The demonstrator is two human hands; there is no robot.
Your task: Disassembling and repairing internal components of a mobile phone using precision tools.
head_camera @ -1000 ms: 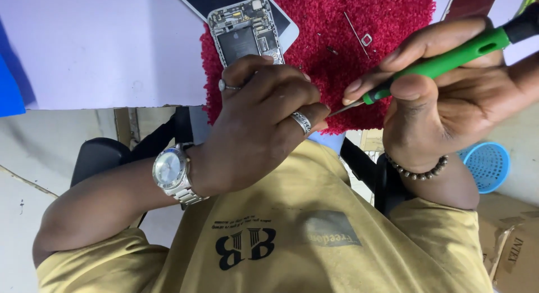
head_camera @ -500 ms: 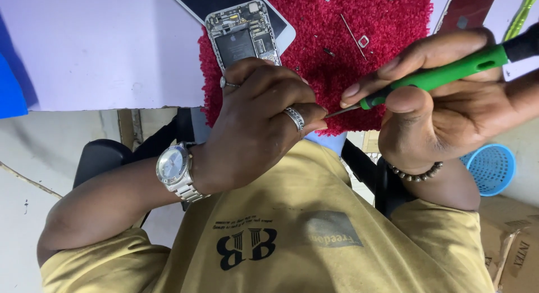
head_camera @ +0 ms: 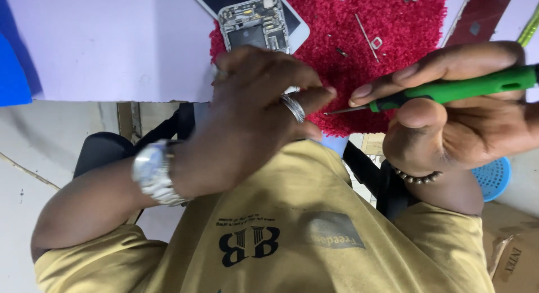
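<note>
Green-handled screwdriver (head_camera: 449, 91), roughly level, its tip perhaps meeting a hidden part.

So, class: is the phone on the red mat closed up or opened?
Opened: the phone lies with its circuit boards and inner parts exposed.

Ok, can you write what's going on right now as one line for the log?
left hand: closed near screwdriver tip, contents hidden | right hand: grips green screwdriver | opened phone: on red mat | small parts: loose on mat

A red fuzzy mat (head_camera: 387, 62) lies at the pale worktop's (head_camera: 112, 46) near edge; a blue perforated basket (head_camera: 494, 178) sits below on the floor.
</note>
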